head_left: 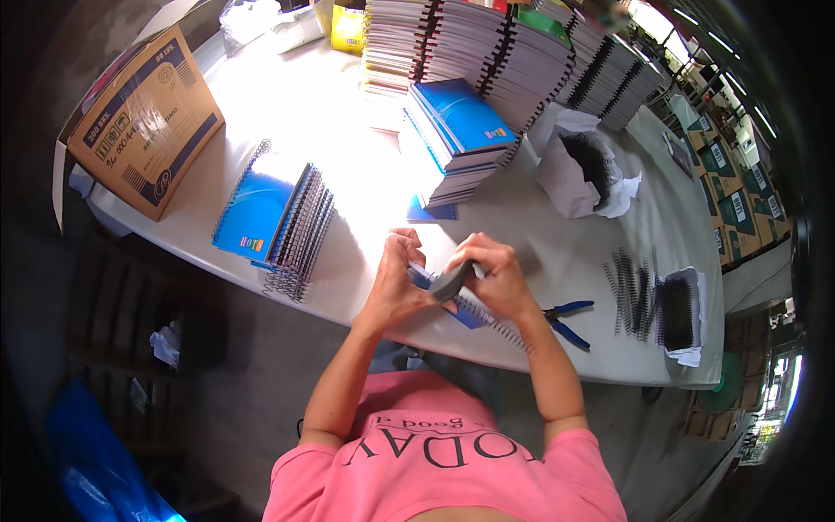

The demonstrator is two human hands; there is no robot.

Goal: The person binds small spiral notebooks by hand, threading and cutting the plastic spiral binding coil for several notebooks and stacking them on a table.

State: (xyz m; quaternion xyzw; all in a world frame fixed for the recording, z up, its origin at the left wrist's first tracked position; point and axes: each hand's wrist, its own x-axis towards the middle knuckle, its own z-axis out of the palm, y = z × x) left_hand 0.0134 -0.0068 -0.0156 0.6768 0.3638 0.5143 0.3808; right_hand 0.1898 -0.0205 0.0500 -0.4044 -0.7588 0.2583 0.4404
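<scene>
At the front edge of the table, both my hands are closed around a small blue-covered notebook (470, 315). My left hand (398, 277) grips its left side, fingers curled over the top. My right hand (494, 274) pinches its upper right, beside a dark grey curved piece (451, 283) that looks like a bent part of the notebook; I cannot tell for sure. A wire coil (496, 324) runs along the notebook and sticks out past its edge, under my right wrist. Blue-handled pliers (569, 324) lie just right of that wrist.
Coil-bound blue notebooks (265, 217) are stacked at left, near a cardboard box (148, 122). Blue-covered books (457, 130) are piled ahead, before tall stacks of bound pages (470, 43). Loose coils (633, 294), a coil-filled box (680, 313) and a paper-lined container (578, 170) stand at right.
</scene>
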